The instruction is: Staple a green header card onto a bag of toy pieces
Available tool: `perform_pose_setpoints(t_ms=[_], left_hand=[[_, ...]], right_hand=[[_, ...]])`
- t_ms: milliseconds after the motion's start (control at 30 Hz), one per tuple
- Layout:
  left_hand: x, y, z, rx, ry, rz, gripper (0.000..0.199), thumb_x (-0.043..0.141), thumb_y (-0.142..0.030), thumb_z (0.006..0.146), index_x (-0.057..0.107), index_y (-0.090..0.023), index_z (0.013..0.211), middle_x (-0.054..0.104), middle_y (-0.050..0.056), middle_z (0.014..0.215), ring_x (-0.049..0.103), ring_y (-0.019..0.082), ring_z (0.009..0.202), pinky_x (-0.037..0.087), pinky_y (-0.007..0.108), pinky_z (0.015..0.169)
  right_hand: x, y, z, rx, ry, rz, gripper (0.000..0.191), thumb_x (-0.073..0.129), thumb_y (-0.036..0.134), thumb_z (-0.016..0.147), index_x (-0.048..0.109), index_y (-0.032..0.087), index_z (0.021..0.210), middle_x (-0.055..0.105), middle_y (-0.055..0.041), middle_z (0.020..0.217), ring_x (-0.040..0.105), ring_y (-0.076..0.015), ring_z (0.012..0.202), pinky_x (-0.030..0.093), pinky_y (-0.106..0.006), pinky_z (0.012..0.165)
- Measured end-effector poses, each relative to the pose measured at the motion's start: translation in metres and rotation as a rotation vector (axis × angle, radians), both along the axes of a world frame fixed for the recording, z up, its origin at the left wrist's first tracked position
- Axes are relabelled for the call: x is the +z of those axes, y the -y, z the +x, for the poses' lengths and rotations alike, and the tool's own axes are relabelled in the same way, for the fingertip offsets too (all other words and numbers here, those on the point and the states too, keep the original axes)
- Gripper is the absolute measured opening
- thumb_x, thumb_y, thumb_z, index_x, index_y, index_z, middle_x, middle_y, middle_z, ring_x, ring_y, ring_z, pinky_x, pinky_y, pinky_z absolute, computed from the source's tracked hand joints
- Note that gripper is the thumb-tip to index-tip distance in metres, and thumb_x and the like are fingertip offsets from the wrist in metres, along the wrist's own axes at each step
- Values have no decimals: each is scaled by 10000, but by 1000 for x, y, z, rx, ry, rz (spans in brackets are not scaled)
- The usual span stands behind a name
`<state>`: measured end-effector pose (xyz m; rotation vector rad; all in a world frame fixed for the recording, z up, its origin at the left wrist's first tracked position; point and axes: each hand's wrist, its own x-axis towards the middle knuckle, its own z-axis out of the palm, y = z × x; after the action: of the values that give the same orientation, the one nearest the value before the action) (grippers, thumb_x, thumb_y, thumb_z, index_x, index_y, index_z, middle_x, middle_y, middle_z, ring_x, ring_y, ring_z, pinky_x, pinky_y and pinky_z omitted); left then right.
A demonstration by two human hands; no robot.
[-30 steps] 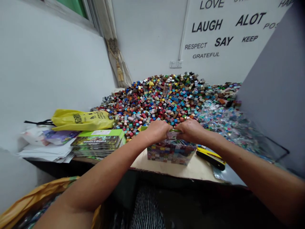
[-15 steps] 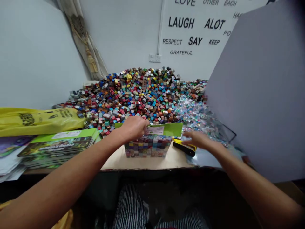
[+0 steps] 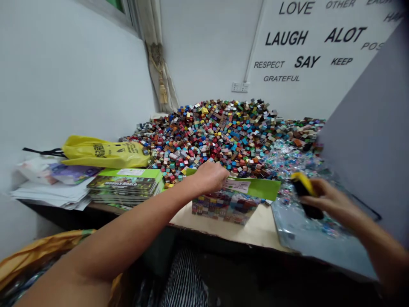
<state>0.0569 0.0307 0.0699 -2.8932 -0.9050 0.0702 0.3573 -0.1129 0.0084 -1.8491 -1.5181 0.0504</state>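
My left hand (image 3: 209,177) sits over the near edge of a green card flap (image 3: 258,188), fingers closed on it. The flap tops a box printed with multicoloured cubes (image 3: 225,209), which stands on a cream board (image 3: 223,232). My right hand (image 3: 330,205) is off to the right of the box, holding a yellow-and-black hand tool (image 3: 303,195) above a grey sheet (image 3: 316,243). The tool's exact kind is hidden by my fingers.
A large heap of small coloured cubes (image 3: 220,136) fills the table's back, with clear plastic wrappers (image 3: 294,160) to its right. On the left are stacked green-topped boxes (image 3: 126,186), a yellow bag (image 3: 104,152) and papers (image 3: 54,187). A grey partition (image 3: 370,128) stands at right.
My right hand has taken the yellow-and-black tool from the table and moved right with it. The green flap now stands apart from my right hand, and my left hand stays on it.
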Motion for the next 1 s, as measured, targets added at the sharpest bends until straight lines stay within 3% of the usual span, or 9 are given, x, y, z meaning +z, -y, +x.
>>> perform_pose_setpoints(t_ms=[67, 100, 167, 267, 367, 533, 667, 800, 1000], left_hand=[[0, 0, 0, 3, 17, -23, 221, 530, -116, 777, 720, -164, 878, 714, 124, 835, 650, 241, 786, 452, 329, 697], [0, 0, -1, 5, 25, -33, 211, 535, -122, 779, 719, -165, 874, 712, 122, 824, 648, 241, 784, 454, 332, 701], [0, -1, -1, 4, 35, -41, 190, 550, -143, 787, 720, -166, 870, 710, 120, 817, 646, 239, 788, 458, 335, 714], [-2, -1, -2, -6, 51, -34, 189, 552, -165, 799, 724, -167, 877, 713, 125, 829, 651, 245, 804, 465, 344, 728], [-4, -1, -2, -8, 70, -35, 198, 561, -204, 808, 728, -179, 911, 716, 123, 842, 662, 259, 832, 478, 352, 735], [-9, -3, -3, -2, 98, -63, 202, 559, -265, 845, 713, -195, 955, 715, 109, 854, 672, 271, 858, 501, 361, 738], [-15, -6, -6, -7, 160, -50, 274, 521, -274, 869, 642, -169, 1091, 714, 137, 912, 670, 283, 866, 507, 367, 721], [-17, -7, -7, 8, 189, -42, 382, 452, -173, 859, 514, -128, 1234, 706, 164, 938, 666, 275, 867, 502, 366, 720], [-14, -4, -7, 40, 193, -87, 421, 504, -235, 853, 448, -132, 1257, 698, 164, 995, 659, 280, 892, 495, 372, 741]], right_hand=[[22, -2, -1, -96, -365, 265, 389, 819, 322, 662, 551, 309, 943, 667, -70, 924, 667, -259, 881, 549, -392, 750], [33, -4, -11, -71, -530, 423, 497, 868, 263, 567, 541, 326, 936, 662, -59, 1011, 650, -274, 1015, 544, -407, 845], [52, -11, -43, 92, -682, 571, 637, 909, 210, 453, 539, 337, 956, 639, -35, 1126, 595, -302, 1166, 528, -460, 950], [61, -24, -101, 291, -685, 445, 688, 898, 288, 526, 511, 342, 1093, 635, -25, 1118, 631, -284, 1092, 542, -484, 967], [53, -37, -133, 388, -618, 337, 634, 865, 331, 606, 463, 325, 1096, 621, 0, 1057, 659, -238, 970, 580, -451, 904], [41, -52, -134, 479, -538, 225, 603, 849, 321, 655, 462, 295, 1117, 624, 1, 1060, 659, -234, 981, 573, -419, 893], [47, -52, -136, 466, -517, 205, 581, 845, 321, 655, 477, 293, 1105, 637, -2, 1045, 666, -244, 961, 579, -431, 871], [55, -51, -135, 392, -603, 254, 584, 868, 293, 618, 493, 325, 1065, 648, 8, 1043, 671, -245, 974, 573, -434, 899], [44, -65, -127, 467, -515, 136, 607, 872, 379, 607, 493, 281, 1070, 662, -18, 1030, 681, -251, 937, 591, -404, 831]])
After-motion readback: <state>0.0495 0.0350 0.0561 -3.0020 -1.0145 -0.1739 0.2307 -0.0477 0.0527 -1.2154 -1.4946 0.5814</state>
